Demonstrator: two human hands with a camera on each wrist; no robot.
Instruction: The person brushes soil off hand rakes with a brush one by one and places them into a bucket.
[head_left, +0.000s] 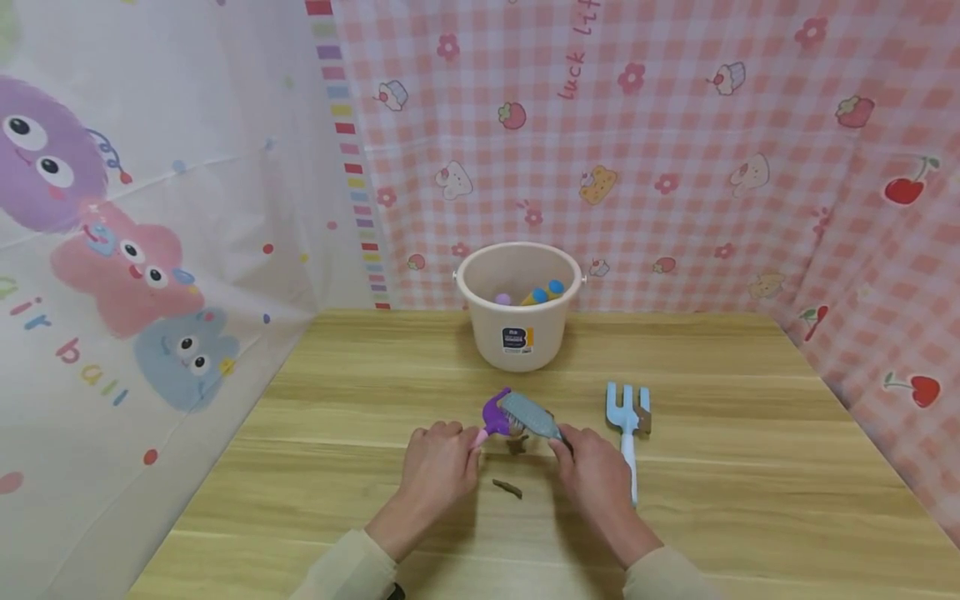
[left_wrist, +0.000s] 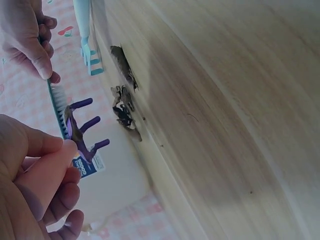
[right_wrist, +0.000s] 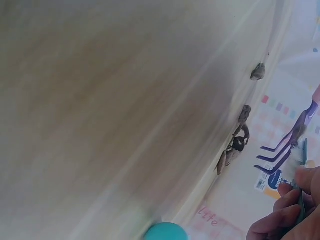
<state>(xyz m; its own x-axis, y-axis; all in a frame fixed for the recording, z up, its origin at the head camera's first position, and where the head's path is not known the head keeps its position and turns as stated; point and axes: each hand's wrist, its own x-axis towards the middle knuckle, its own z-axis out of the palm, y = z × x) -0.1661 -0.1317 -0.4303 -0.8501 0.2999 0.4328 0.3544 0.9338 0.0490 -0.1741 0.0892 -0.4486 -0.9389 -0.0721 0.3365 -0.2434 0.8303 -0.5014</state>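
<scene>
The small purple rake (head_left: 493, 418) is sitting above the surface (head_left: 750, 517), on the near side of the pale bucket (head_left: 551, 333), its pronged head meeting the bristles of the grey-blue brush (head_left: 531, 415). It is looking light and stiff, probably plastic, so it should be handling easily, though the thin prongs could be bending under hard pressure and the brown matter on its head may be making it slippery; the smooth pink handle is offering the best hold. The brush is seeming light too, rigid-backed with softer bristles, and its narrow handle is suiting a wrapped hold. The left hand (head_left: 441, 460) is pinching the rake's handle near the head, its grip closed between thumb and fingers. The right hand (head_left: 597, 473) is keeping its grip curled round the brush handle, thumb along it. Brown scraps (head_left: 507, 488) are lying below, and a light-blue fork (head_left: 628, 454) is resting beside the right hand.
</scene>
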